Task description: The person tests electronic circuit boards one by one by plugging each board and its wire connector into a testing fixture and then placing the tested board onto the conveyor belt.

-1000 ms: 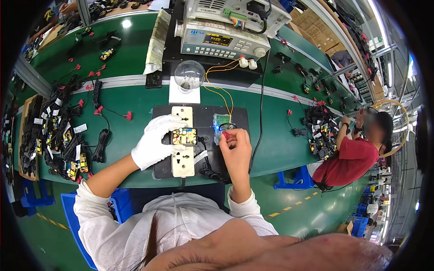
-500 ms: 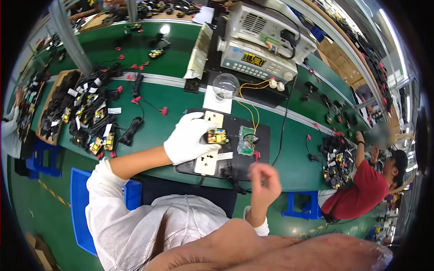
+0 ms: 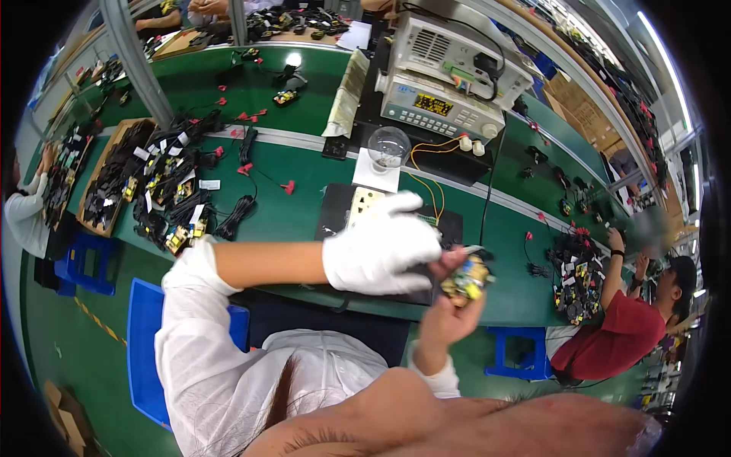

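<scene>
My left hand (image 3: 381, 247), in a white glove, reaches rightward over the dark mat (image 3: 333, 206) with its fingers apart. Nothing shows between them, though they are slightly blurred. It covers most of the white socket strip (image 3: 364, 199). My bare right hand (image 3: 451, 318) is closed around a small circuit board (image 3: 467, 280) with yellow and blue parts, held up just off the left fingertips. Only an edge of the green fixture behind the glove shows.
A glass dome (image 3: 388, 146) stands on a white sheet before the bench meter (image 3: 434, 103). Yellow wires (image 3: 438, 186) run down from the meter. Heaps of cabled boards lie left (image 3: 164, 183) and right (image 3: 575, 282). A person in a red shirt (image 3: 617, 327) works at the right.
The circuit board has passed from my left hand over the socket strip to my right hand. My gloved hand has moved right. The view has shifted slightly.
</scene>
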The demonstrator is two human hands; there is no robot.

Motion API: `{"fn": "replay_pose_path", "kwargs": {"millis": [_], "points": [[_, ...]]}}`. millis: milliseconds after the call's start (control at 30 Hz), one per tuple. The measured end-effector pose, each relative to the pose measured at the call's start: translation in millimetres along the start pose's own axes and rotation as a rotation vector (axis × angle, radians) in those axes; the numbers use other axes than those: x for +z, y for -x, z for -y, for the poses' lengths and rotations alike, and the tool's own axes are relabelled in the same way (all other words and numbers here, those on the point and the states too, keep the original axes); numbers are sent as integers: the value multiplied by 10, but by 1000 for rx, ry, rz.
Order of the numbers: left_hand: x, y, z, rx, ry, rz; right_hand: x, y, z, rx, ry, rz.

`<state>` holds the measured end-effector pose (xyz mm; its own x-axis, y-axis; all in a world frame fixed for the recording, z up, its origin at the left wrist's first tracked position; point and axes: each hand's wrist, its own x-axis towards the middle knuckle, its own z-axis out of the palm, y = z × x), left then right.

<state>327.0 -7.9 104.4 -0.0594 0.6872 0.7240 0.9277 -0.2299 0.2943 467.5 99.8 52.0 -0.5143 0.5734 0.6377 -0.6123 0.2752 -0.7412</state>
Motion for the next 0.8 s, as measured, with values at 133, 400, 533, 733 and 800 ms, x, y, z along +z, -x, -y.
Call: {"fn": "replay_pose_path", "kwargs": {"millis": [133,400,533,733,800], "points": [[-255,225,1023,-404,-202,-218,-913,-669,326,66,128,-52],[-929,876,3198,-1149,-752,-195,-1687,-2520,-387,-132,424,52],[-916,729,3318,-1338,-630,-46,-1831,-2917,-1237,-66,428,97],[-1175,589,3510,-1126,140,-619,-2190,-2442,-2513,195,767,221],[-1420,495,3424,-877,-27,-824,-2280,-2285,-2688,335,803,297]]}}
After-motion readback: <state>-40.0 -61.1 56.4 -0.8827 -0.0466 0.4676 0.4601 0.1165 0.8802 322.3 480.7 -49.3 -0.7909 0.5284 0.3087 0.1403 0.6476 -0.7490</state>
